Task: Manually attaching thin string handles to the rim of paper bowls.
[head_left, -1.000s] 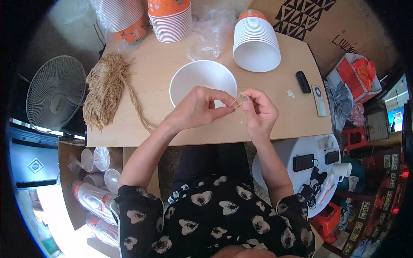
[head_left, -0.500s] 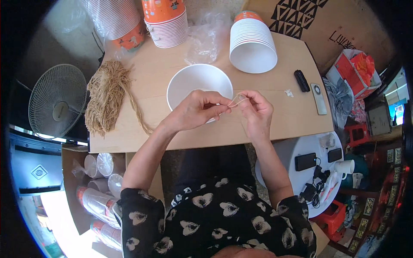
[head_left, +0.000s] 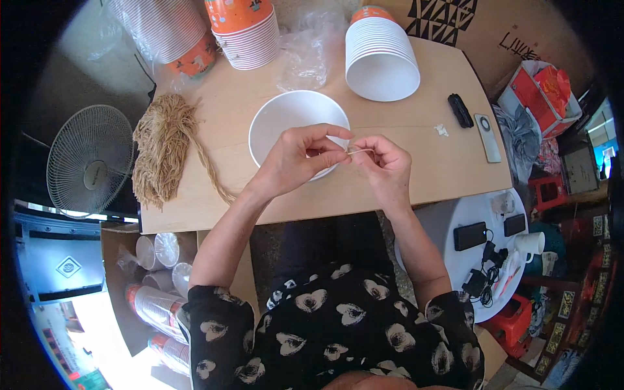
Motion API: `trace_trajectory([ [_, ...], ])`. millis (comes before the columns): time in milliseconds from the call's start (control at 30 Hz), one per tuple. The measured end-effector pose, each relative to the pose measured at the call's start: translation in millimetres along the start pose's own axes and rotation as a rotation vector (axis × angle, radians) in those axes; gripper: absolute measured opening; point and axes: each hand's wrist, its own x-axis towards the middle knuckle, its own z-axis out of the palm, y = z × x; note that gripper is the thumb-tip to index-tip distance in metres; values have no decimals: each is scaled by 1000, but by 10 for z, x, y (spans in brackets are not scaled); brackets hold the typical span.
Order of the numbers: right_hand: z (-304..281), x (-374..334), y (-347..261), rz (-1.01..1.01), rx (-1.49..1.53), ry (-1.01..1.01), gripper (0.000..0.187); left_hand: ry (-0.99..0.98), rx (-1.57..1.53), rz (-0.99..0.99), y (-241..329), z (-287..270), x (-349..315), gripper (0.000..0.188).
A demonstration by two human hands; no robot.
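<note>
Over the near side of a large white paper bowl (head_left: 296,110), my two hands meet at the fingertips. A short length of thin pale string (head_left: 361,151) spans the small gap between them. My right hand (head_left: 388,169) is closed, pinching the string between thumb and fingers. My left hand (head_left: 289,161) has its thumb and a curled finger at the string's other end, while its index finger stretches out above. Part of the bowl is hidden by my hands. To the left lies a thick bundle of tan string (head_left: 162,153), a twisted strand trailing from it toward my left forearm.
Stacked paper bowls (head_left: 383,62) lie tipped at the back, beside crumpled plastic (head_left: 305,62). More stacks (head_left: 250,45) stand back left. A black object (head_left: 460,110) and a phone (head_left: 487,138) lie right. A fan (head_left: 91,159) stands left; a round white table (head_left: 448,273) is lower right.
The loop of string between my fingertips has been drawn down to a short, nearly straight length. My left index finger has lifted away from its thumb. The whole view has shifted slightly.
</note>
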Motion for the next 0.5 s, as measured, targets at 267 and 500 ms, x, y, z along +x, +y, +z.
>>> trace_trajectory([
  [267, -64, -27, -23, 28, -141, -38, 4, 17, -149, -18, -134, -26, 9, 18],
  [500, -87, -44, -80, 38, -162, -113, 6, 41, -130, -57, -69, -14, 23, 13],
])
